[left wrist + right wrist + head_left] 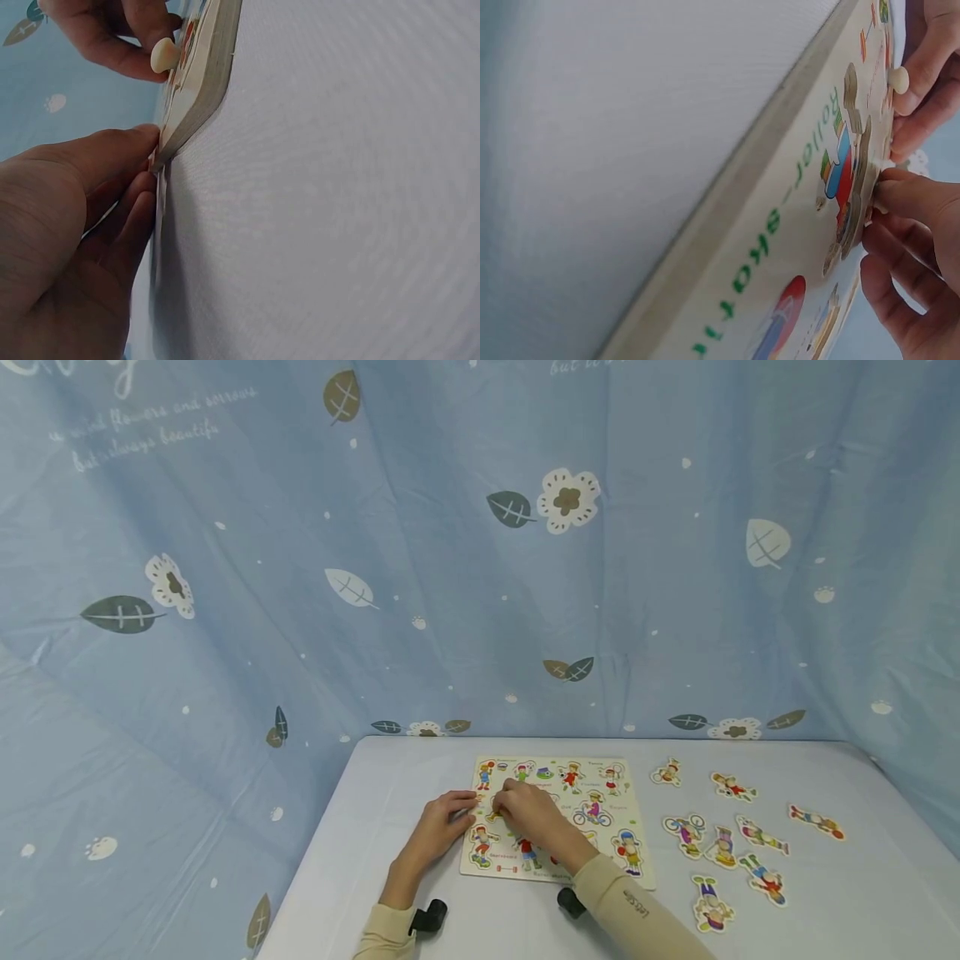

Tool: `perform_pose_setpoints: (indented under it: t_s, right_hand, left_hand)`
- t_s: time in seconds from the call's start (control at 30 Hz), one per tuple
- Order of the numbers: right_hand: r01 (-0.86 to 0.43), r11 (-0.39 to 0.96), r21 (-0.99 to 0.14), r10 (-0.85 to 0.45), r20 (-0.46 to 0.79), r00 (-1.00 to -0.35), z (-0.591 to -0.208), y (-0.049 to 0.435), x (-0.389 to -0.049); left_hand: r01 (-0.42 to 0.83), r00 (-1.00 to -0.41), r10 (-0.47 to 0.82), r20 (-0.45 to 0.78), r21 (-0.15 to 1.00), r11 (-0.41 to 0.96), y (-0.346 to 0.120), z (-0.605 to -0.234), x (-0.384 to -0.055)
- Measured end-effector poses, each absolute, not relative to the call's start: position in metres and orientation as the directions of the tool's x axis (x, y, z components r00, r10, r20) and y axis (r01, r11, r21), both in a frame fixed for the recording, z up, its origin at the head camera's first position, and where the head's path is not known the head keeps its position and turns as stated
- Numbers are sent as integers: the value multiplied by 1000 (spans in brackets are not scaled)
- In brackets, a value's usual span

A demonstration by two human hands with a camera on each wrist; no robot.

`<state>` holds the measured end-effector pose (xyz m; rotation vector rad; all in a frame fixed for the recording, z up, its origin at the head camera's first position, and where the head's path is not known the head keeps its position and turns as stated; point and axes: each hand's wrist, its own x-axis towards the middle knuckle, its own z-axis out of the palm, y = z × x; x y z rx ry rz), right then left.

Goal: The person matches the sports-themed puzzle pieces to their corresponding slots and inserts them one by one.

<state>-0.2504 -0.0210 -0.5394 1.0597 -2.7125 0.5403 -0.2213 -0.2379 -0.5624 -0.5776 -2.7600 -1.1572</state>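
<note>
While holding the puzzle board (632,810) at its nine o'clock edge with the left hand (441,827), gripped there between thumb and fingers, pinched a small piece (492,816) in the fingertips of the right hand (531,814), over the board at about nine o'clock from its middle. Could not make out the piece's figure, mostly covered by the fingers. Saw the board lying flat on the white table (341,827), with sports figures and printed words across its face. Noticed a pale knob (163,56) standing up from the board near both hands. Counted eight loose pieces spread from two to four o'clock of the board, including a cyclist piece (685,837) near its edge at three and, well apart in the same direction, a long piece (817,822). Saw a blue curtain (465,535) hanging at twelve o'clock, beyond the table.
</note>
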Motion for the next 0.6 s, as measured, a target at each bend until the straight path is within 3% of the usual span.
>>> perform_pose_setpoints:
  t_s: [0.6]
  right_hand:
    - [-682, 672, -286, -640, 237, -731, -537, -16, -246]
  left_hand:
    - [367, -928, 305, 214, 662, 653, -237, -561, -221]
